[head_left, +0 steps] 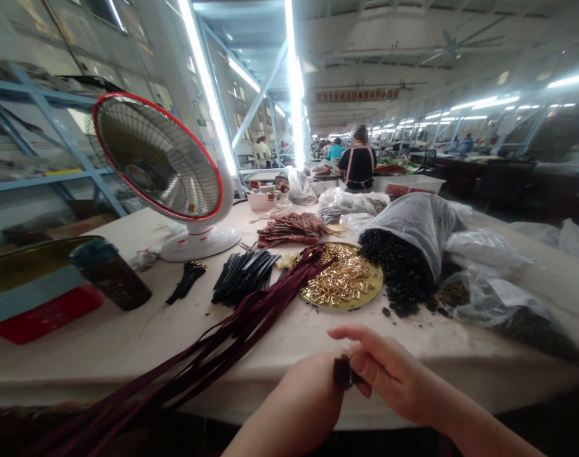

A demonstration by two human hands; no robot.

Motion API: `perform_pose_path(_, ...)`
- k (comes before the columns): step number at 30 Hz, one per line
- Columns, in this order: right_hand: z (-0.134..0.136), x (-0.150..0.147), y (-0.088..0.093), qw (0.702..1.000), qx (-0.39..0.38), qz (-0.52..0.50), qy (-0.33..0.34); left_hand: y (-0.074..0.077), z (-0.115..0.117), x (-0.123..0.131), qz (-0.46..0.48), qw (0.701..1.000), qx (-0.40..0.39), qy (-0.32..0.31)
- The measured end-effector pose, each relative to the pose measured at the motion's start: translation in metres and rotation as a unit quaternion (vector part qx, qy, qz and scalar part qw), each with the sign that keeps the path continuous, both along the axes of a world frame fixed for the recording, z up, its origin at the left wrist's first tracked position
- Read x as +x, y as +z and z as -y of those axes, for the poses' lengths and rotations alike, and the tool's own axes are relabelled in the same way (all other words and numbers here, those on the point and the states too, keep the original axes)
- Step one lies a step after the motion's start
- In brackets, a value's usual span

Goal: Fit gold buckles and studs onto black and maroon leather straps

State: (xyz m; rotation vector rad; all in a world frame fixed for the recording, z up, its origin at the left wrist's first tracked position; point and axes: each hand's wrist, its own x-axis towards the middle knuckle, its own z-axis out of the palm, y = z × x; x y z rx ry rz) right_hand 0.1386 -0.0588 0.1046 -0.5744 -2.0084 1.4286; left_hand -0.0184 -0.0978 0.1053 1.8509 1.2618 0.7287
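Near the table's front edge my two hands meet. My left hand point(313, 390) is bent inward, its fingers mostly hidden behind the wrist. The fingers of my right hand point(382, 368) pinch a small dark strap piece point(343, 373) with a bit of gold-coloured metal, beside my left hand. Beyond them is a round yellow tray point(378, 289) heaped with gold metal buckles point(341, 276). Long maroon straps point(242, 324) lie from the tray's left edge toward the lower left. Small black pieces point(399, 270) spill from a clear bag right of the tray.
A red-rimmed heater point(159, 158), a dark bottle point(111, 276) and a red box point(46, 314) stand at left. Black strips point(244, 276) and brown pieces point(294, 228) lie mid-table. Plastic bags point(508, 308) sit at right. A person point(359, 165) is farther back.
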Motion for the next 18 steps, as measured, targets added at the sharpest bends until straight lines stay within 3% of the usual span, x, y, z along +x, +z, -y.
perform_pose_path(4,0.000,-0.004,0.003,0.998,-0.061,-0.003,-0.021,-0.013,-0.002,0.004,-0.117,0.990,0.013,0.083)
perform_pose_path(9,-0.008,0.005,0.005,0.992,-0.116,-0.034,-0.046,0.007,0.010,-0.015,-0.029,0.981,0.109,0.158)
perform_pose_path(11,-0.011,0.004,0.002,0.989,-0.135,-0.061,-0.025,0.016,0.011,-0.022,0.053,0.984,0.024,0.169)
perform_pose_path(13,-0.013,-0.001,-0.004,0.988,-0.129,-0.083,0.001,0.015,0.008,-0.024,0.188,0.964,-0.128,0.140)
perform_pose_path(15,-0.011,-0.006,-0.010,0.993,-0.079,-0.089,-0.015,0.002,0.004,-0.020,0.324,0.907,-0.241,0.119)
perform_pose_path(18,-0.005,-0.007,-0.011,0.994,-0.041,-0.101,-0.028,-0.031,-0.004,-0.008,0.423,0.843,-0.306,0.130)
